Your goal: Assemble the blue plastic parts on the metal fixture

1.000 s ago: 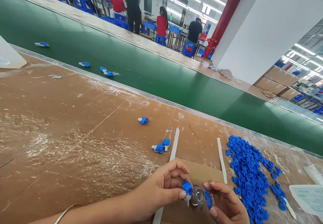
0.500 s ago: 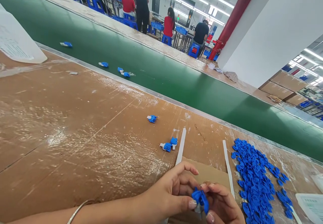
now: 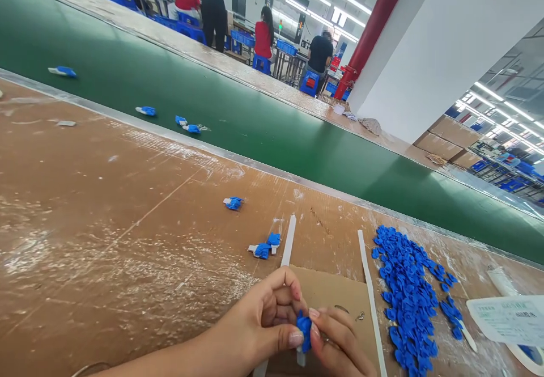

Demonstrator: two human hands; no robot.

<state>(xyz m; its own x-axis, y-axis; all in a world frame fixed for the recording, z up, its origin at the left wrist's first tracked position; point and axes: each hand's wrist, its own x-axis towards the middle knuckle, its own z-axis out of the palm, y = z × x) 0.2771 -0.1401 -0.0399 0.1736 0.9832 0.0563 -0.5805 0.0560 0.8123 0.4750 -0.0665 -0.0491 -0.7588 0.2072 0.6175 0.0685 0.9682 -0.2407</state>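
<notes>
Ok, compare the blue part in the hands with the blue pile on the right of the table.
The blue part is a single piece, pinched between the left hand and right hand; the blue pile is many loose pieces lying untouched on the table. The held part shows a white stub below; the pile looks almost all blue. Both share the same bright blue.

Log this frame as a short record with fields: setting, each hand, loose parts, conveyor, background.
Setting: brown worktable beside a green conveyor belt
Left hand: pinches a small blue part from the left
Right hand: fingers meet the same blue part from the right
Loose parts: pile of blue pieces to the right; a few blue parts lie ahead of the hands
Conveyor: several blue items lie on it
Background: people at far benches
</notes>
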